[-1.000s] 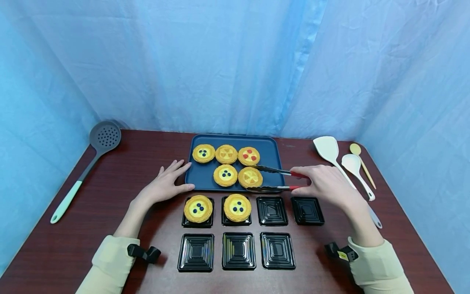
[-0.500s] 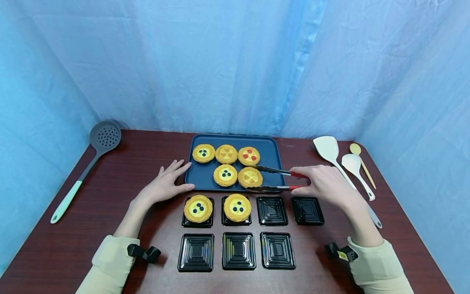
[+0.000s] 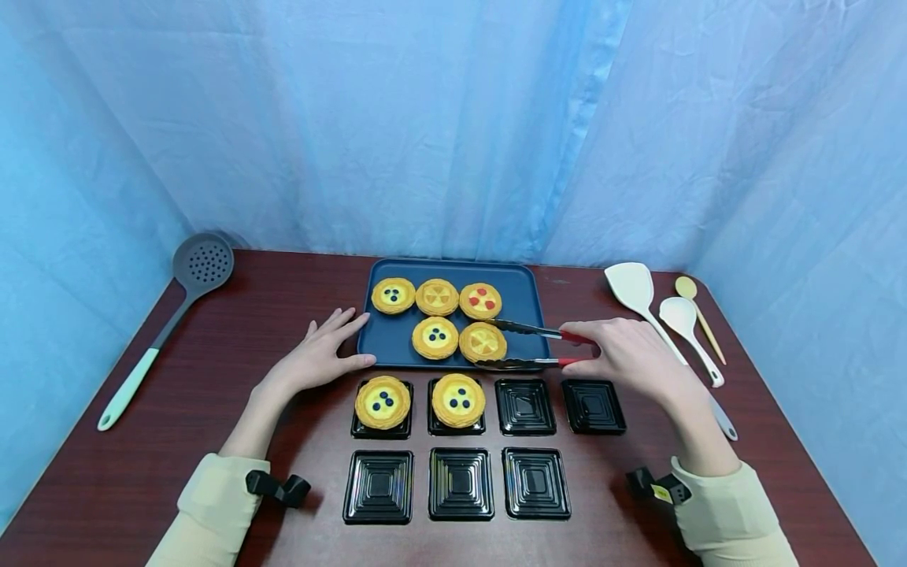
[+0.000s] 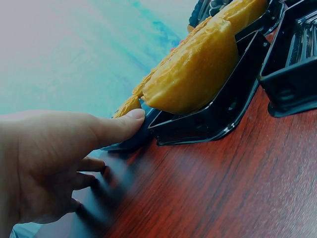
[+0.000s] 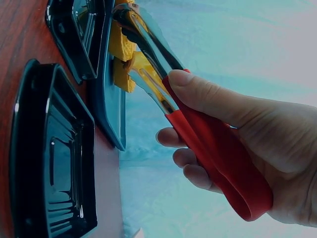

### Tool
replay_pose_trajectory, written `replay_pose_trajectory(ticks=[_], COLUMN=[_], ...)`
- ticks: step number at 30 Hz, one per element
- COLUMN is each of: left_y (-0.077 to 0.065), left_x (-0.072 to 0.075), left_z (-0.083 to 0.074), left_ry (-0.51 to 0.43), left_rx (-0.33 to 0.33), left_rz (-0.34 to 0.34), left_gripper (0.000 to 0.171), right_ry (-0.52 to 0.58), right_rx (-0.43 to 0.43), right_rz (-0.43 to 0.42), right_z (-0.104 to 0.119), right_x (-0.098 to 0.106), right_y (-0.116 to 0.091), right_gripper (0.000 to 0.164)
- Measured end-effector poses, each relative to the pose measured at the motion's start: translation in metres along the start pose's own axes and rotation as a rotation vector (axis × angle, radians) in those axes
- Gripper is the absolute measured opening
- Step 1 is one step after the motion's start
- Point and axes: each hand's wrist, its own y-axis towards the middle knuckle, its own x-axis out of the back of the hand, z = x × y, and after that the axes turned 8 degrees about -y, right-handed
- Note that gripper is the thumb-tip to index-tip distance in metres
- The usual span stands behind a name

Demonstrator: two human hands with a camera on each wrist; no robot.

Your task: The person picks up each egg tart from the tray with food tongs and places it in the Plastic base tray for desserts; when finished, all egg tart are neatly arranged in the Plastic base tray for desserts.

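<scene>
My left hand [image 3: 315,354] rests with spread fingers at the left edge of the blue tray [image 3: 386,342]; its thumb is by the tray's near corner in the left wrist view. My right hand [image 3: 631,354] holds tongs with red handles [image 5: 213,153]. The tong arms lie on either side of an egg tart with yellow fruit wedges [image 3: 483,342] at the tray's front. Also on the tray are a red-topped tart [image 3: 481,301], another wedge-topped tart [image 3: 437,298] and two blueberry tarts. In front, two blueberry tarts [image 3: 383,402] sit on small black plastic trays [image 3: 402,431].
Several bare black trays [image 3: 526,407] stand in two rows before the blue tray. At left lies a grey skimmer [image 3: 203,262]. A white spatula [image 3: 631,285], a white spoon [image 3: 679,315] and a small wooden spoon [image 3: 686,287] lie at right. Blue curtains border the table.
</scene>
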Motion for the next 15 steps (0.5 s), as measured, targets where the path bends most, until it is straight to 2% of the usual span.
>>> replay_pose_trajectory(ticks=[15], left_y=[0.0000], left_x=[0.0005], left_z=[-0.0003], left_ry=[0.004], left_rx=[0.007], left_rz=[0.004], left_gripper=[0.083], right_ry=[-0.008], right_rx=[0.000], right_rz=[-0.017], right_z=[0.0002], right_x=[-0.0006], right_y=[-0.0005], right_gripper=[0.050])
